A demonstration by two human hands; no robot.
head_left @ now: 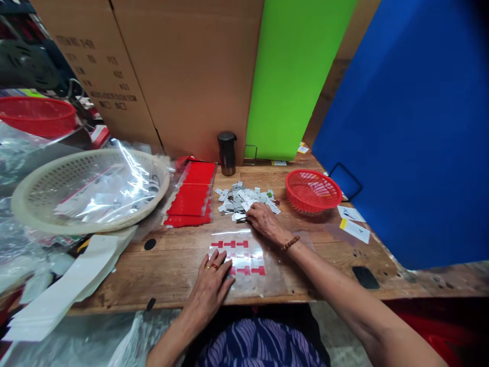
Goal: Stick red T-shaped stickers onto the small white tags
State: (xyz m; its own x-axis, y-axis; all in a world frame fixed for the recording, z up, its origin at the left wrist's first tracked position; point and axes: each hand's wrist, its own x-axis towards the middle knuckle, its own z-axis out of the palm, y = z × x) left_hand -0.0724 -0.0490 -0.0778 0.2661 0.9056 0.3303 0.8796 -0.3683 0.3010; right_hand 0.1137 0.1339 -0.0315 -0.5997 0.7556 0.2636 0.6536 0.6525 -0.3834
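Observation:
My left hand (208,285) lies with its fingers spread on a clear plastic sheet (273,280) near the table's front edge. Red T-shaped patches (242,244) run in rows on that sheet, and my fingers cover part of the lower row. At the near side of a pile of small silvery metal pieces (237,196), my right hand (267,221) has its fingertips pinched together on one piece; the fingers partly hide it. Left of the pile is a stack of red sheets (191,196) in clear plastic.
A red basket (313,191) stands right of the pile, a dark bottle (227,154) behind it. On the left, a cream basket (23,204) holds plastic-wrapped items, with white strips (72,285) below. Cardboard (191,76), green (294,76) and blue (416,142) panels wall the back and right.

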